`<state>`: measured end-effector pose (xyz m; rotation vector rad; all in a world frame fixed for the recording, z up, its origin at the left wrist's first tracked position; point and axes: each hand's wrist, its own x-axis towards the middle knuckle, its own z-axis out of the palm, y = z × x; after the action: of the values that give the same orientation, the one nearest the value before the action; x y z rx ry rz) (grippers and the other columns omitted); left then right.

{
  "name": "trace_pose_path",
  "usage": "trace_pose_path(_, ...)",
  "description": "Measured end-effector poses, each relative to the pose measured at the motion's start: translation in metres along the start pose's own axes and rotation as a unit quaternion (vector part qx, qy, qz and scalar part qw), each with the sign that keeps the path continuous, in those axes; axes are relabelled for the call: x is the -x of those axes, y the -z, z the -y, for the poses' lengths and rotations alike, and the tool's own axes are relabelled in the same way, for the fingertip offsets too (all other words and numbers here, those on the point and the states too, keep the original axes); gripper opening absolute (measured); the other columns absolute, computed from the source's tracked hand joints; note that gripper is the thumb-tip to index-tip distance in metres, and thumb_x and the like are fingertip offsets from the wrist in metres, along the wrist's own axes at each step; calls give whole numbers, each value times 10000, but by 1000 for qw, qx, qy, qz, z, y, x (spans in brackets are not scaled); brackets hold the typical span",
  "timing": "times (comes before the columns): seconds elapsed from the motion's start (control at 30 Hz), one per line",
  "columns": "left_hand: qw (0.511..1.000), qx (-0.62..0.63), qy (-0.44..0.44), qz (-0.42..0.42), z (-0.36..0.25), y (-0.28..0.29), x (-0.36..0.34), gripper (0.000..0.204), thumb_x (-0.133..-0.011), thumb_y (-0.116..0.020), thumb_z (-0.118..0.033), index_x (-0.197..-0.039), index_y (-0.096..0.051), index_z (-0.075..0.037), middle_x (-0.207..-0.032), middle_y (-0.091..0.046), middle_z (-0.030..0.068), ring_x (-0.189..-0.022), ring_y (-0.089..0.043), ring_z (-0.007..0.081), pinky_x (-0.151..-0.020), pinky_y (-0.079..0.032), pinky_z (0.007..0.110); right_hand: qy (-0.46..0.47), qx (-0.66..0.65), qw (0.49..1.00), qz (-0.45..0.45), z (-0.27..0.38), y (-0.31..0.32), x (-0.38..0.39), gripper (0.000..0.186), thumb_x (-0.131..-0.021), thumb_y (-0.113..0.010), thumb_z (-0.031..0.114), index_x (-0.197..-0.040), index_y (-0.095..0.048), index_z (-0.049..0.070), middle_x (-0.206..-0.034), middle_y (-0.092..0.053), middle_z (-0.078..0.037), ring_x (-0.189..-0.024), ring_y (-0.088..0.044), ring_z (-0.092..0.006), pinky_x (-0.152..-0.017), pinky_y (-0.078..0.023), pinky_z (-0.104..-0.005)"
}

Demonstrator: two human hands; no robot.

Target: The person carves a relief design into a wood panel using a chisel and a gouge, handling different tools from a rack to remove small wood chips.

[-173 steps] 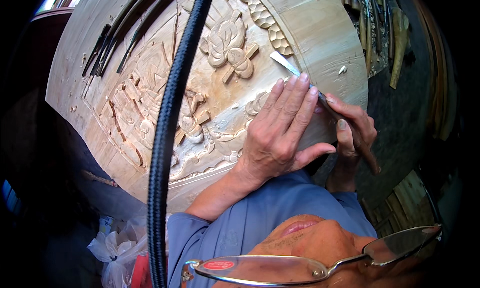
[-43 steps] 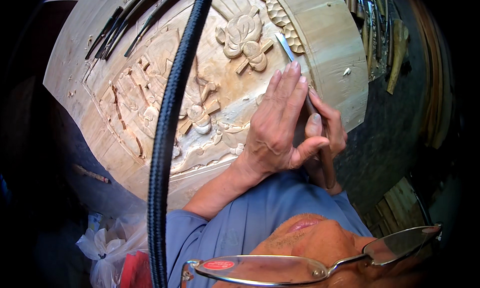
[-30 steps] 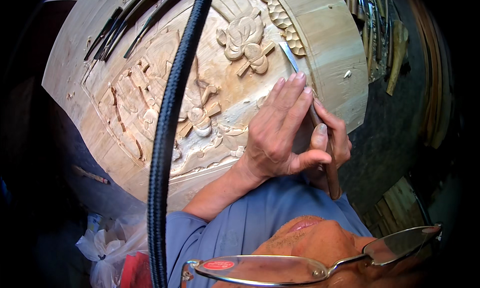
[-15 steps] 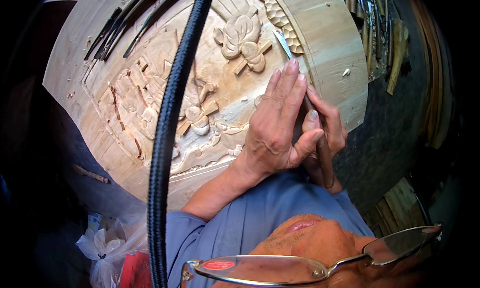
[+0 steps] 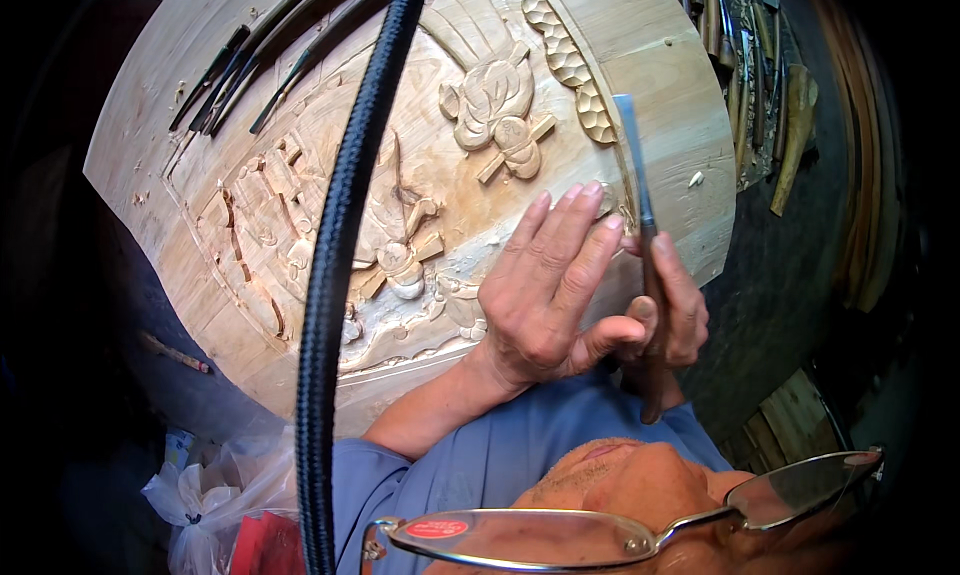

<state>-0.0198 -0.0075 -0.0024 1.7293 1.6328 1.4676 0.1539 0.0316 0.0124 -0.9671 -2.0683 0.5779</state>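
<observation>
My right hand (image 5: 678, 305) is closed around the handle of a wood chisel (image 5: 640, 175). The chisel's flat steel blade points away from me, above the plain border beside a scalloped carved band (image 5: 570, 60). My left hand (image 5: 550, 285) lies over the near right part of the carved wooden panel (image 5: 690, 125), its fingers stretched out and its thumb reaching toward the right hand. Farther off stands a carved relief figure (image 5: 500, 110); another carved figure (image 5: 400, 265) is left of my left hand. Whatever carving lies beneath my hands is hidden.
Several carving tools (image 5: 270, 55) rest on the panel's far left. More tools and a wooden mallet (image 5: 795, 140) lie beyond its right edge. A black braided cord (image 5: 345, 205) crosses the view. Plastic bags (image 5: 225, 485) sit at lower left. A few wood chips (image 5: 696, 179) dot the border.
The chisel has swung right and its blade now stands clear of my left fingers. Both hands have come slightly nearer to me, and the left fingers have spread a little.
</observation>
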Motion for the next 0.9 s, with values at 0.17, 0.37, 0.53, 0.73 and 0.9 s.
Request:
trace_pose_path(0.17, 999, -22, 36, 9, -3, 3, -5, 1042, -1009, -482, -860, -1382, -706, 86, -1368, -723, 346, -1326, -709, 479, -1246, -384, 649, 30, 43, 999, 10, 6, -15, -5, 450, -1098, -688, 271, -1310, -680, -125, -1145, -802, -283, -1026, -826, -428, -859, -688, -482)
trace_pose_path(0.37, 999, 10, 34, -1, 3, -1, -2, 1169, -951, -425, -957, -1380, -710, 92, -1370, -715, 362, -1339, -700, 489, -1265, -347, 659, 7, 53, 999, -4, 15, -29, -12, 435, -1031, -755, 204, -1294, -682, -134, -1137, -804, -285, -1001, -832, -425, -877, -688, -466)
trace_pose_path(0.53, 997, 57, 52, 1, 5, 1, 0, 1227, -910, -444, -993, -1415, -681, 101, -1394, -692, 385, -1340, -694, 501, -1257, -358, 656, 1, 64, 998, -2, 21, -32, -17, 407, -972, -798, 83, -1290, -679, -141, -1147, -806, -282, -979, -838, -414, -835, -695, -437)
trace_pose_path(0.73, 994, 81, 67, 0, 5, 4, -2, 1226, -932, -454, -968, -1463, -630, 123, -1438, -662, 393, -1390, -654, 511, -1258, -354, 644, 0, 108, 994, 1, 28, -42, -25, 393, -969, -808, 68, -1281, -686, -137, -1141, -804, -291, -964, -842, -398, -796, -691, -418)
trace_pose_path(0.9, 990, 115, 76, -12, 10, 6, 1, 1174, -944, -504, -928, -1480, -616, 110, -1438, -660, 392, -1383, -657, 504, -1247, -373, 642, 23, 114, 993, 17, 27, -45, -29, 406, -981, -784, 74, -1312, -682, -137, -1130, -798, -304, -963, -839, -406, -789, -682, -416)
